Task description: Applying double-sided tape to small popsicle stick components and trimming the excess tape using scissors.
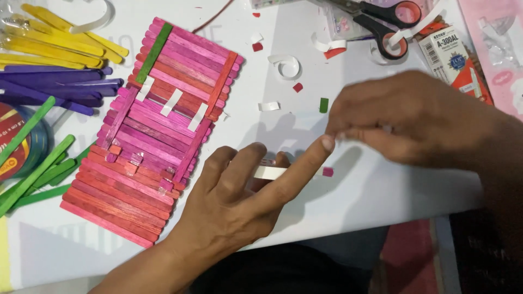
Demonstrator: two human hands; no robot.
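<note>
The left hand (239,190) rests on the white table (381,185), fingers curled round a small white strip (269,172) that pokes out between thumb and forefinger. The right hand (403,117) hovers just above and to the right, blurred, its fingertips pinched together right at the tip of the left forefinger; whether they grip anything I cannot tell. Most of the strip is hidden inside the left fist. Left of both hands lies a panel of pink and red sticks (158,125). Scissors (381,22) sit at the top edge, partly cut off
</note>
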